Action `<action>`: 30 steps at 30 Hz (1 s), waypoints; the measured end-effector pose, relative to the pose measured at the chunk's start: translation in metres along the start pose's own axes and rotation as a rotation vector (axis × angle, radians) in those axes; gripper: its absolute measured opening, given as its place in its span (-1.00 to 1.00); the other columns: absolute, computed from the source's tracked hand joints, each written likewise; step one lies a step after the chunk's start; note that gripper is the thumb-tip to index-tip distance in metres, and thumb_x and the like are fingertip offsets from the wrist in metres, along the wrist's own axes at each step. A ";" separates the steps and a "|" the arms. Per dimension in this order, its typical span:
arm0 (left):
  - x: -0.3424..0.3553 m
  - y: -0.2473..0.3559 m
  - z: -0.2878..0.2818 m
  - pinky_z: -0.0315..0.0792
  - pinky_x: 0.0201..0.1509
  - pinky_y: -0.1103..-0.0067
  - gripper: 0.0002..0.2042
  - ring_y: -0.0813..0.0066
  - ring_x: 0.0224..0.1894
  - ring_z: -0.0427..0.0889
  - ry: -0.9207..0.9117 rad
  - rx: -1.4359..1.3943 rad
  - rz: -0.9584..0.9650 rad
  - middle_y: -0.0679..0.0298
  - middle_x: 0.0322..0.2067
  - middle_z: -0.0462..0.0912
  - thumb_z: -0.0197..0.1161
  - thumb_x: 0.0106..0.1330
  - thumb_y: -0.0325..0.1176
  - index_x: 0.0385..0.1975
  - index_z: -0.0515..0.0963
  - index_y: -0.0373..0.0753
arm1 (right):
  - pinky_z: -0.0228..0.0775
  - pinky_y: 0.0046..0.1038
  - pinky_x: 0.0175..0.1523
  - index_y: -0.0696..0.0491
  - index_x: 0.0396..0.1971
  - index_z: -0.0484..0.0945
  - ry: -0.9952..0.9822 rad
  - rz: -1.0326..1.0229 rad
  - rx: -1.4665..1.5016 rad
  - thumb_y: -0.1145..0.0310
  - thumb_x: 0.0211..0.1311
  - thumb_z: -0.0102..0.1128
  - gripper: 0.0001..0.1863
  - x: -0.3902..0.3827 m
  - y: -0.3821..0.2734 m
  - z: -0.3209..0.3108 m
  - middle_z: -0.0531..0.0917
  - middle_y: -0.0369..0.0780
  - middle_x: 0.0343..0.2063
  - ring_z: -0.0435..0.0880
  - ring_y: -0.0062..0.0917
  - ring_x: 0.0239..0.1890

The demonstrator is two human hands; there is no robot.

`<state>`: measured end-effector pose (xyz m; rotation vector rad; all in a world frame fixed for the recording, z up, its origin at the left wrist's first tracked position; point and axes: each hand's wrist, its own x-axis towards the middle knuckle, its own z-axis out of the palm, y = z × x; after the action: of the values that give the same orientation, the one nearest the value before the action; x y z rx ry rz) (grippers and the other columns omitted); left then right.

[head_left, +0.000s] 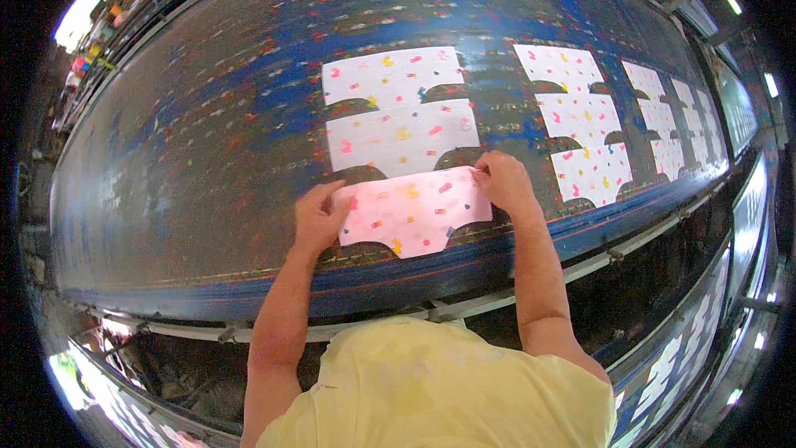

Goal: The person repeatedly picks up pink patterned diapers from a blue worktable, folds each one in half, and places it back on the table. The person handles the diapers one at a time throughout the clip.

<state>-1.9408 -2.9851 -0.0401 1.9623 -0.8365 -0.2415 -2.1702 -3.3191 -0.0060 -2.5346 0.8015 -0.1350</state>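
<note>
I hold a pink printed fabric piece (414, 214) by its two upper corners, my left hand (322, 216) pinching the left one, my right hand (506, 182) the right one. The piece has curved cutouts along its lower side and small coloured motifs. It lies over or just above the near edge of a long, paint-speckled table (207, 158). Directly beyond it are two white printed pieces (398, 133) of similar shape, lying flat in a column.
More columns of white printed pieces (584, 170) run off to the right. A metal rail (464, 309) follows the near edge. Lower tables with pieces (663, 365) show at both lower sides. Colourful clutter (91, 62) stands beyond the upper left edge.
</note>
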 end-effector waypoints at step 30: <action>0.007 0.024 -0.013 0.60 0.04 0.38 -0.83 0.22 -0.03 0.74 -0.015 -0.281 0.196 0.14 -0.13 0.73 0.36 0.12 -0.59 -0.29 0.72 -0.25 | 0.58 -0.35 -0.21 0.16 -0.20 0.74 0.074 -0.213 0.330 0.60 0.10 0.32 -0.77 -0.115 -0.078 -0.073 0.70 -0.10 -0.36 0.72 -0.31 -0.38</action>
<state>-1.9400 -2.9878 -0.0124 1.6083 -0.9438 -0.2438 -2.2410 -3.2282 0.1002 -2.3019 0.4859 -0.3986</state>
